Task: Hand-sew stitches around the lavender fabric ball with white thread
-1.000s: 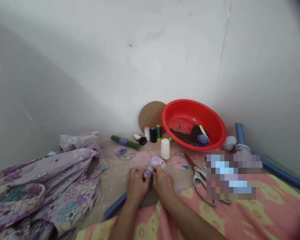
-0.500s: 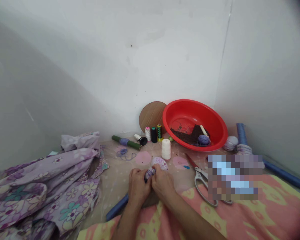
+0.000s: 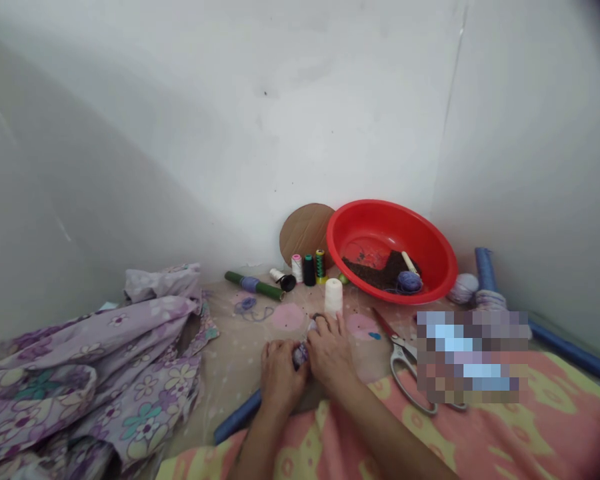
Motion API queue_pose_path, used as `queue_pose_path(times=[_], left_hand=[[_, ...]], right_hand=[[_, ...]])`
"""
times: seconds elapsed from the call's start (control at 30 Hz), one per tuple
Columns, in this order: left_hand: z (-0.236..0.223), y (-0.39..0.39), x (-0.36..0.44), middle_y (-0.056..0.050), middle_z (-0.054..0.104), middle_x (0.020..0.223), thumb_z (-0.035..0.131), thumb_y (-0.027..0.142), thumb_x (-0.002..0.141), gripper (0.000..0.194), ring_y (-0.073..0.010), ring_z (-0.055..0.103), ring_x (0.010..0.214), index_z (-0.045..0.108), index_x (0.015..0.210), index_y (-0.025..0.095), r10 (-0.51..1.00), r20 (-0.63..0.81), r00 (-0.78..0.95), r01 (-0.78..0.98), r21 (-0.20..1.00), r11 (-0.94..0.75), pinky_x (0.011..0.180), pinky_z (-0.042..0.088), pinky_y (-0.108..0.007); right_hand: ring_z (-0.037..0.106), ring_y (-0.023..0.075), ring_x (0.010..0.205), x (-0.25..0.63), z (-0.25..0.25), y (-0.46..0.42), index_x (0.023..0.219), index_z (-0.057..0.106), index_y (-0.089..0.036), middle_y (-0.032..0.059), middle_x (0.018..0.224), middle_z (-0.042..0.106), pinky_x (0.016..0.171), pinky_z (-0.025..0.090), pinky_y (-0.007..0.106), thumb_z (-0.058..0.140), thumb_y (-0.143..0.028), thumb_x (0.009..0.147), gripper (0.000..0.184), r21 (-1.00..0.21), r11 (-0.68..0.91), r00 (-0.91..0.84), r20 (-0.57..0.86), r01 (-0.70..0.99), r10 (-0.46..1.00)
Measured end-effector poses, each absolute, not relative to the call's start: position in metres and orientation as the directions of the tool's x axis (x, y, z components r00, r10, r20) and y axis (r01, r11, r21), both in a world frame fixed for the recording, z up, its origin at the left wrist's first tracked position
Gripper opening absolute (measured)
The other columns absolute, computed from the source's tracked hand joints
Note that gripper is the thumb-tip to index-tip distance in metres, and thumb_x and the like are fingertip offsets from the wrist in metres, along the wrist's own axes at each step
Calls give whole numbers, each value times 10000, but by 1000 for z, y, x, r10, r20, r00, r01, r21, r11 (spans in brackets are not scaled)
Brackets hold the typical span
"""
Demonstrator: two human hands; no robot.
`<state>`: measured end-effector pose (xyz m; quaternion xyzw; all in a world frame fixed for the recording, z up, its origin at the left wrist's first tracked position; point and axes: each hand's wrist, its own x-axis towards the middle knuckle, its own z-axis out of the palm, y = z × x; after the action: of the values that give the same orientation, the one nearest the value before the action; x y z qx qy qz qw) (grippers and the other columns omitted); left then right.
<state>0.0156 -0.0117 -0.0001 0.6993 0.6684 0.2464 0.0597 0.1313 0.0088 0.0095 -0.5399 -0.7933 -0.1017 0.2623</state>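
My left hand and my right hand meet low in the middle of the view, over a pale dotted cloth. Both are closed on a small stuffed piece of purple floral fabric, which shows only as a sliver between them. The right hand's fingers lie over the top of it and hide most of it. A blue tube lies just below my left wrist. A white thread cone stands right behind my right hand.
A red basin with dark cloth and purple yarn sits in the back corner beside a cardboard disc. Small thread spools and a green roll line the wall. Scissors lie right; floral cloth is heaped left.
My right hand has moved forward over the stuffed floral piece, covering the rounded end that showed before. Both hands stay together on it.
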Motion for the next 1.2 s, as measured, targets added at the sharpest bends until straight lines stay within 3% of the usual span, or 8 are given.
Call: queue_pose_path(times=[0.2, 0.3, 0.6, 0.97, 1.1, 1.2], left_hand=[[0, -14, 17, -65, 574, 925, 449, 276, 692, 356, -190, 443, 913, 569, 1017, 193, 966, 260, -9, 896, 430, -107, 882, 261, -299], [1, -14, 18, -67, 579, 868, 449, 259, 689, 328, -193, 454, 885, 601, 972, 193, 965, 262, -3, 886, 449, -119, 877, 273, -303], [1, -12, 17, -71, 570, 857, 449, 264, 693, 342, -189, 458, 875, 602, 989, 187, 966, 260, 2, 887, 446, -122, 858, 276, -296], [-4, -10, 16, -70, 556, 882, 458, 286, 690, 349, -186, 456, 889, 594, 996, 190, 966, 258, -4, 883, 454, -117, 818, 304, -270], [-2, -13, 18, -73, 556, 847, 465, 327, 698, 306, -198, 461, 879, 624, 916, 183, 965, 263, -3, 887, 446, -118, 811, 305, -279], [0, -13, 18, -74, 562, 854, 460, 378, 702, 338, -205, 459, 884, 619, 939, 196, 968, 249, -14, 887, 450, -103, 806, 305, -286]], right_hand=[[312, 239, 1094, 127, 17, 12, 897, 581, -120, 128, 1025, 513, 973, 74, 446, 387, -118, 757, 239, -10, 441, -386, 466, 898, 797], [331, 245, 1064, 124, 18, 14, 872, 585, -121, 124, 991, 517, 969, 92, 435, 402, -122, 751, 219, 25, 465, -421, 469, 885, 776], [390, 211, 944, 117, 14, 32, 831, 600, -157, 87, 948, 529, 881, 213, 366, 424, -187, 765, 191, -79, 469, -380, 476, 880, 793], [415, 213, 875, 127, 24, 24, 831, 595, -130, 102, 871, 542, 799, 265, 348, 458, -157, 695, 195, 22, 541, -506, 384, 841, 772], [430, 191, 884, 117, 29, 35, 806, 575, -155, 84, 911, 539, 773, 303, 328, 421, -170, 740, 168, -173, 495, -372, 465, 852, 803], [486, 136, 747, 118, 33, 47, 723, 532, -165, 42, 811, 565, 655, 368, 260, 350, -221, 792, 203, -563, 497, -172, 532, 660, 829]])
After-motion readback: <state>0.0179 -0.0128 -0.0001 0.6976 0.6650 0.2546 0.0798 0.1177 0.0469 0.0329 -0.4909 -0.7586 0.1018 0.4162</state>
